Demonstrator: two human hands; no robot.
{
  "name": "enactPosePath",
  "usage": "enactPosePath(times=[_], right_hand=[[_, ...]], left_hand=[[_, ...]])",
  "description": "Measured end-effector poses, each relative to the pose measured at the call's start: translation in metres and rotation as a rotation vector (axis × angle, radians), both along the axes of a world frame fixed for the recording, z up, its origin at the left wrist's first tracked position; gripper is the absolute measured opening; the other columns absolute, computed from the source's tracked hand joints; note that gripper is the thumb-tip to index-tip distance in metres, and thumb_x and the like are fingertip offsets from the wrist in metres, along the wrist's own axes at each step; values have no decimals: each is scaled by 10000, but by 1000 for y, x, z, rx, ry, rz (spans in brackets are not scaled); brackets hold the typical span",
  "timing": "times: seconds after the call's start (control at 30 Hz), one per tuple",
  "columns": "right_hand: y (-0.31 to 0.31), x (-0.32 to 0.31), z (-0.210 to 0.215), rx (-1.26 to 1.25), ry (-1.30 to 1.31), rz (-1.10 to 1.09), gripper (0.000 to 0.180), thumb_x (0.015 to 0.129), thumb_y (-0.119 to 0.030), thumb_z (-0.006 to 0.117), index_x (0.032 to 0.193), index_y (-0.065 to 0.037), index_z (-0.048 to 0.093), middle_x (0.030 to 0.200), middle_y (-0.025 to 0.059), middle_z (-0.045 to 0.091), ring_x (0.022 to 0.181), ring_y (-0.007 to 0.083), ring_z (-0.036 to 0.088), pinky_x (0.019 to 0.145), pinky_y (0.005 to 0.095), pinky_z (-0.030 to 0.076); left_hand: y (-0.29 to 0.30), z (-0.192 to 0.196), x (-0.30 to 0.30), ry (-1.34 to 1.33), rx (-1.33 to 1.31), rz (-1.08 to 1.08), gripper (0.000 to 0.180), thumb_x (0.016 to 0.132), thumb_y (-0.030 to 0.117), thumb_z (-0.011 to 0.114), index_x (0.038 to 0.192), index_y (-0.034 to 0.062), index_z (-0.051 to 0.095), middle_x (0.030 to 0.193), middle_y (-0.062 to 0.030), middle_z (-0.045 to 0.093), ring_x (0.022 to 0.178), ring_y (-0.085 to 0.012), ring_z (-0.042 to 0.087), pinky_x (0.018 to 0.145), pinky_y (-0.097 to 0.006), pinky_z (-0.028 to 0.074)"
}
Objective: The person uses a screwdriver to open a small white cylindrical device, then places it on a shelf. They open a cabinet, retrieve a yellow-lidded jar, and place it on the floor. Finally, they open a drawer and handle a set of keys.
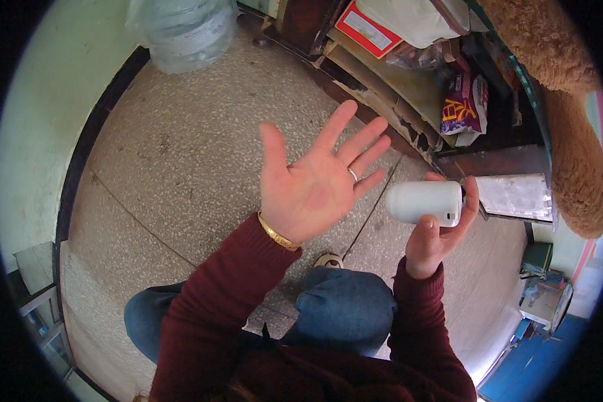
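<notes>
My left hand is held palm up with its fingers spread and nothing in it. A ring sits on one finger, and a gold-coloured bracelet circles the wrist. To its right, my right hand grips a white rounded cylinder by its right end, thumb on the near side and fingers behind. The cylinder lies roughly level, its left end pointing toward my left fingertips without touching them. A small dark slot shows near the gripped end. What the device is I cannot tell.
Speckled stone floor spreads below my hands and bent knees. A large clear plastic container or bag stands far left. At the far right, a worn low shelf holds a red-edged box and a purple packet, beside brown plush.
</notes>
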State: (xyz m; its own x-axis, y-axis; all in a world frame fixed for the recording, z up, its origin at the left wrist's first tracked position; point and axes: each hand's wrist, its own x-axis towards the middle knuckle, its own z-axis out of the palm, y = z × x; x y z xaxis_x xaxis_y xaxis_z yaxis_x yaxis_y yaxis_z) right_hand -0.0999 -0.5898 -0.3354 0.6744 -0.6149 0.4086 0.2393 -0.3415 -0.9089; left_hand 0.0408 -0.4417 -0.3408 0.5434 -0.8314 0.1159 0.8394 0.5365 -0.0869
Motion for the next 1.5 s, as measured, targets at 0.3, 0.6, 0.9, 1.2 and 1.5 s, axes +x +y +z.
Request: enactPosePath(times=[0.3,0.6,0.9,1.2,1.5], right_hand=[[-16,-11,-14,0,24,-72,869,834,-243,730,1488,-61,188,1234,244,561,1042,260,583,921,376,475],[-28,-34,-50,172,145,-131,761,841,-136,685,1477,-97,269,1245,208,582,1092,249,585,959,387,476],[-8,-28,-61,414,228,98,894,744,85,713,1454,-107,205,1273,199,543,1123,269,591,979,416,487],[2,-17,-61,431,303,129,956,724,61,766,1467,-81,182,1264,199,554,1131,271,591,968,418,504],[19,-16,-61,123,364,361,1087,689,81,771,1507,-100,78,1286,223,531,1147,275,586,961,409,505]], left_hand=[[-5,-6,-48,-804,332,69,1037,814,846,310,1563,145,159,1601,-187,178,1488,-309,152,1196,-483,105],[38,-29,-116,-1850,364,210,912,786,667,580,1455,72,406,1534,-164,342,1427,-379,305,1164,-507,223],[96,-95,-158,-1771,557,360,743,706,566,752,1262,126,528,1448,-269,394,1360,-454,375,1116,-553,295],[157,-185,-178,-1956,470,133,678,762,538,711,1247,111,506,1415,-271,431,1341,-439,402,1105,-554,310],[108,-187,-66,-2574,1185,218,581,840,379,663,1357,153,523,1461,-117,435,1379,-359,356,1108,-652,198]])
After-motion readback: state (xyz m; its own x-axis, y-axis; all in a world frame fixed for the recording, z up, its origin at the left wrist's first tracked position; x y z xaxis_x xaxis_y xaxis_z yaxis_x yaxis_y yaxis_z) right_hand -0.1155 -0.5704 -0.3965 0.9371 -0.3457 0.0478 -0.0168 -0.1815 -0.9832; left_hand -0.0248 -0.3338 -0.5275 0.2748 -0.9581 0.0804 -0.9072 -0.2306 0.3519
